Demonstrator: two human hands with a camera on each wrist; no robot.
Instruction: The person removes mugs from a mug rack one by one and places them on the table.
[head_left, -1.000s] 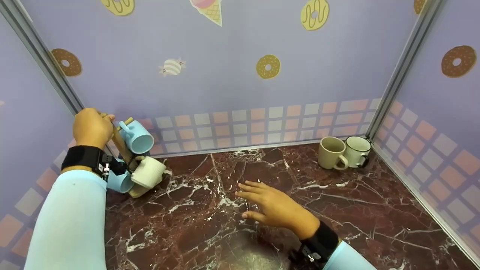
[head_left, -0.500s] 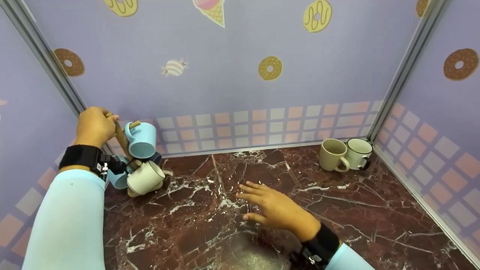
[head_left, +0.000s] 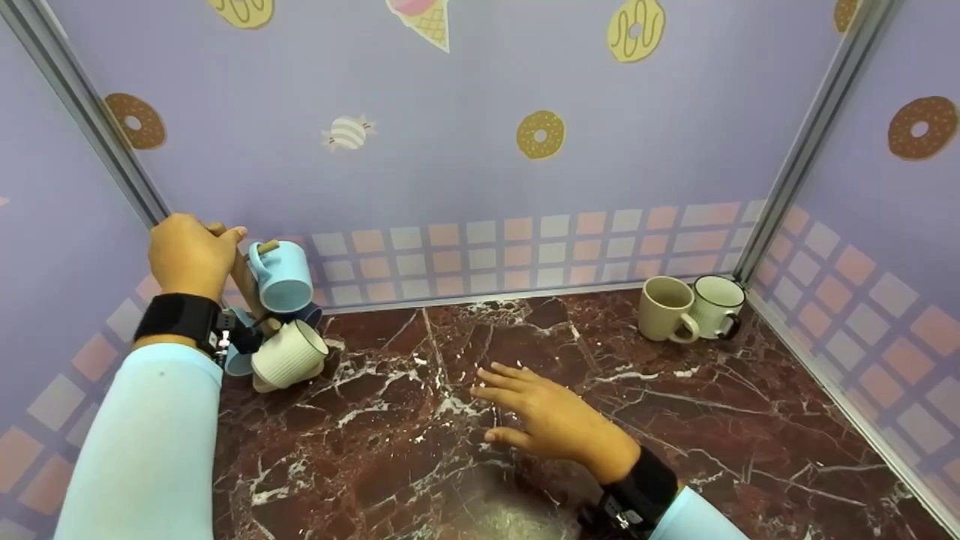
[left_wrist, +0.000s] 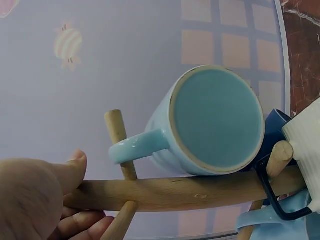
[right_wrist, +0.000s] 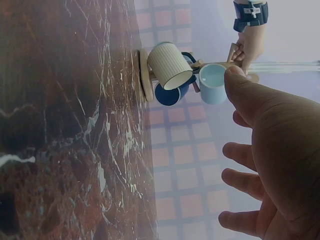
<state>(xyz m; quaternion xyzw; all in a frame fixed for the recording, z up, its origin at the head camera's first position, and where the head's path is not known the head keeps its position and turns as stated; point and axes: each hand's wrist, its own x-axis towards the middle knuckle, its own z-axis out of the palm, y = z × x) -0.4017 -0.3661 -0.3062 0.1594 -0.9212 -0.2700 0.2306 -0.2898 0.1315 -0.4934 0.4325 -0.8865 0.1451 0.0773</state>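
Note:
My left hand (head_left: 189, 255) grips the top of a wooden mug tree (left_wrist: 190, 194) in the left back corner, thumb and fingers around the post. From an upper peg a light blue mug (head_left: 286, 279) hangs by its handle, mouth tilted down. Lower on the tree hang a white ribbed mug (head_left: 291, 357) with a dark handle, a dark blue mug (right_wrist: 167, 95) and another light blue mug (left_wrist: 282, 224), partly hidden by my wrist in the head view. Fingers spread, my right hand (head_left: 559, 416) holds nothing above the middle of the table.
At the back right corner a beige mug (head_left: 664, 311) and a white mug with a dark rim and handle (head_left: 718, 307) stand upright side by side. Purple patterned walls (head_left: 450, 150) enclose the dark red marbled table (head_left: 390, 465) on three sides.
The mug tree has turned a little under my left hand. Its mugs have shifted round, and the dark blue one shows more. My right hand stays in place.

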